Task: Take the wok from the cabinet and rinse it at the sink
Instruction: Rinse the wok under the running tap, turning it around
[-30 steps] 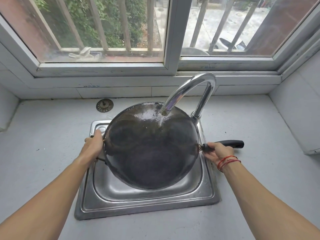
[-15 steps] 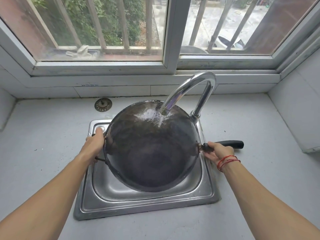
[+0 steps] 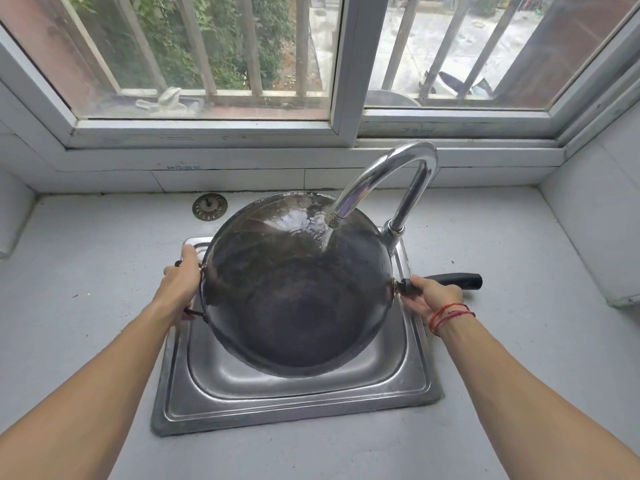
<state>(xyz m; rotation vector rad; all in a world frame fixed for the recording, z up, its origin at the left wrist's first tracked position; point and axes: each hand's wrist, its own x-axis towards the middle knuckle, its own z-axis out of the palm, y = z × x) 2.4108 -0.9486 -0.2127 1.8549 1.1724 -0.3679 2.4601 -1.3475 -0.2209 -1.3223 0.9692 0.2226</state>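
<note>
A dark round wok (image 3: 294,299) is tilted over the steel sink (image 3: 298,407), its far rim raised toward the window. Water runs from the curved chrome faucet (image 3: 391,171) onto the wok's upper inner wall, which shines wet. My left hand (image 3: 180,282) grips the small loop handle on the wok's left rim. My right hand (image 3: 433,296) grips the long black handle (image 3: 457,281) near where it joins the wok; the handle's end sticks out to the right over the counter.
A grey counter (image 3: 86,271) surrounds the sink. A metal drain strainer (image 3: 210,207) lies behind the sink at the left. The tiled wall and window sill (image 3: 242,174) close off the back; a white wall panel (image 3: 606,237) stands at the right.
The wok has tipped slightly, its far rim a little higher. Water keeps running onto it. Both hands keep their hold on the handles.
</note>
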